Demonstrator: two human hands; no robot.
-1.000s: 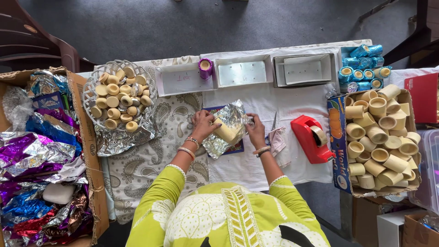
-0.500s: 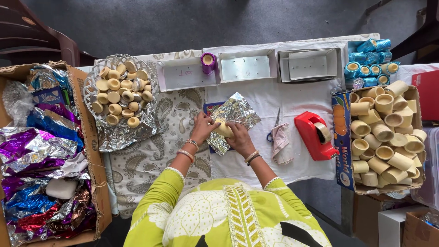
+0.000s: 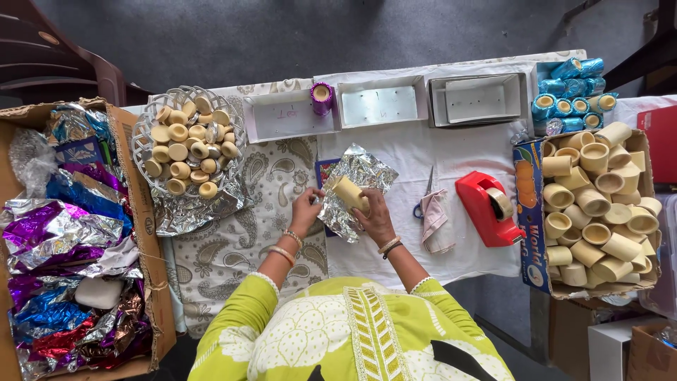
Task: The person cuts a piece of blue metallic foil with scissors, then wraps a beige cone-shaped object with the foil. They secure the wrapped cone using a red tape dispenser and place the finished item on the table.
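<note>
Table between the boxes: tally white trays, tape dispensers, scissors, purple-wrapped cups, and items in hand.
White trays: 3
Red tape dispenser: 1
Scissors: 1
Purple-wrapped cup: 1
Silver foil sheet, in left hand: 1
Bare cup, in right hand: 1
Total: 8

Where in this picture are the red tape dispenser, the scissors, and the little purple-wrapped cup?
Red plastic tape dispenser [image 3: 483,209]: head view, on the middle of its red body.
Scissors [image 3: 427,185]: head view, on the metal blades above the cloth.
Small purple foil-wrapped cup [image 3: 321,98]: head view, on its purple side.
</note>
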